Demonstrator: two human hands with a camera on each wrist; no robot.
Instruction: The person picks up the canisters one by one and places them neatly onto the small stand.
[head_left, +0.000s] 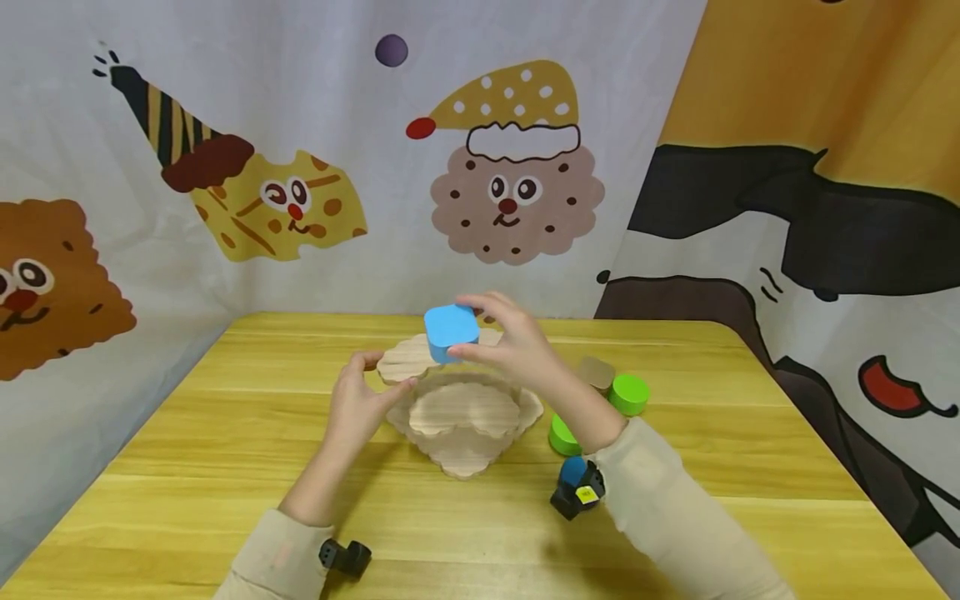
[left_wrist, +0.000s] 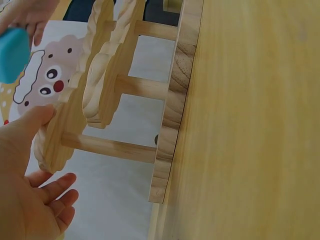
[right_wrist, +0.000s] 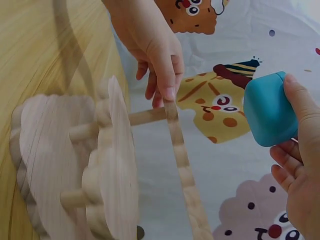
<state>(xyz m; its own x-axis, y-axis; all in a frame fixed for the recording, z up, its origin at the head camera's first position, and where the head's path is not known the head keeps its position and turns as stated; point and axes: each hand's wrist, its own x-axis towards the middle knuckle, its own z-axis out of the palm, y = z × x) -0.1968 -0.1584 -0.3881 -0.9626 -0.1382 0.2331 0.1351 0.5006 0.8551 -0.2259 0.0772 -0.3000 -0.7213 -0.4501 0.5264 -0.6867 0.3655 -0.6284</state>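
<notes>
A wooden tiered stand [head_left: 465, 412] with scalloped, cloud-shaped boards stands on the table, its levels joined by round pegs. At the left end of the top board [head_left: 405, 360], my left hand [head_left: 356, 408] grips the edge, thumb on the upper face and fingers around the side. My right hand [head_left: 517, 343] pinches a light blue rounded-square block [head_left: 452, 327] between thumb and fingers. In the right wrist view the block [right_wrist: 270, 110] is held above the top board, apart from it. The middle board [left_wrist: 102, 82] carries nothing.
To the right of the stand lie a green round block [head_left: 630, 393], a second green block [head_left: 564, 437] partly behind the right forearm, and a brown block [head_left: 597, 374]. A blue piece [head_left: 573, 471] shows beside the right wrist camera. A printed cloth [head_left: 315, 283] hangs behind the table.
</notes>
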